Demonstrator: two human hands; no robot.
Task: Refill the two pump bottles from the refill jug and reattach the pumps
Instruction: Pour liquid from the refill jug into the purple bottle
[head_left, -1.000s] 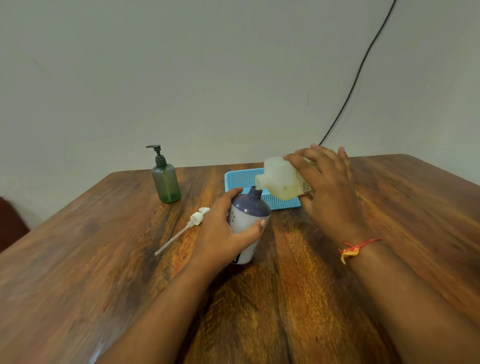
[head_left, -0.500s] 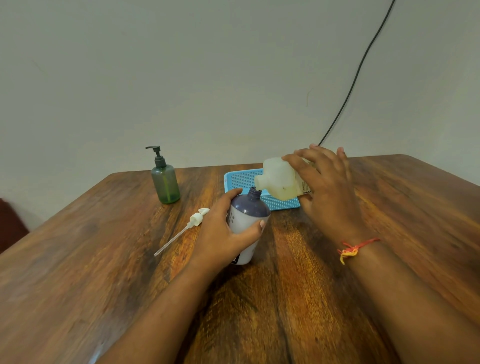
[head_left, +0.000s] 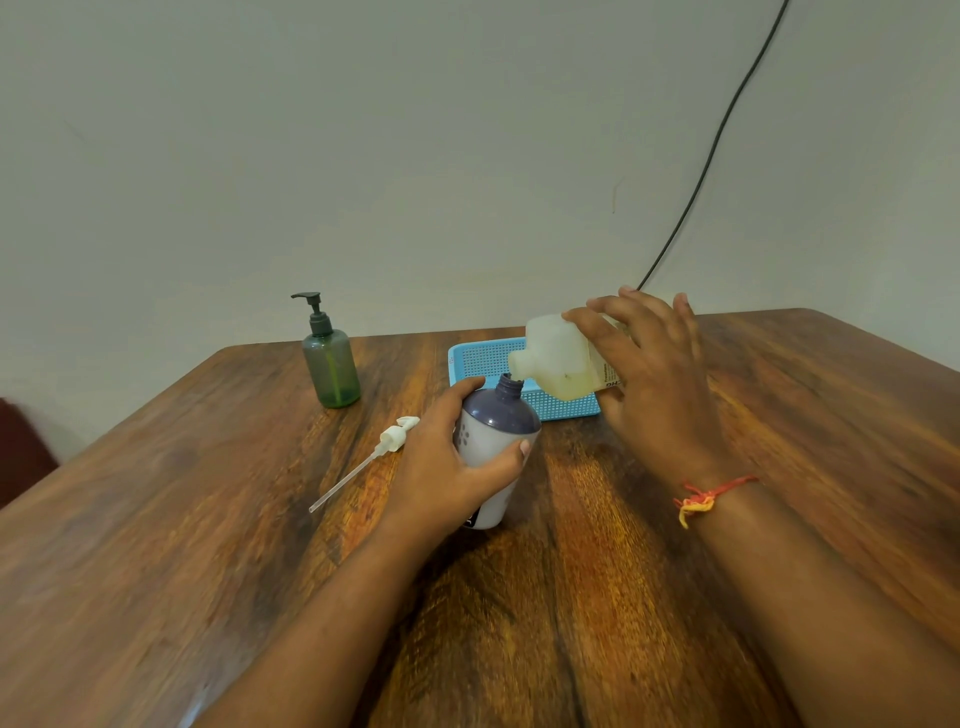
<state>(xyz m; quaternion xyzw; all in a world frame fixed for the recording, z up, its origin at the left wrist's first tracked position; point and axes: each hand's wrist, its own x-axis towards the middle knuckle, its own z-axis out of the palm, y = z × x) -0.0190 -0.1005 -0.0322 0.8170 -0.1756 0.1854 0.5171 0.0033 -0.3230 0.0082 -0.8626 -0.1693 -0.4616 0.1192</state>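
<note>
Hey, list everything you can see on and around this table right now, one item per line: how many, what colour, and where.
translucent green plastic pump bottle: one, green with dark pump fitted, upright, far left of table.
white plastic bottle with purple shoulder: one, neck open, upright mid-table.
white plastic pump with clear tube: one, lying left of that bottle.
translucent plastic refill jug: one, whitish, yellowish liquid inside, tilted, spout at the open neck.
blue perforated plastic tray: one, behind the jug.
brown wooden table: one, under everything.
black cable: one, on wall, upper right.
orange-yellow thread band: one, right wrist.
left hand: grip round the white bottle.
right hand: holds the jug.
</note>
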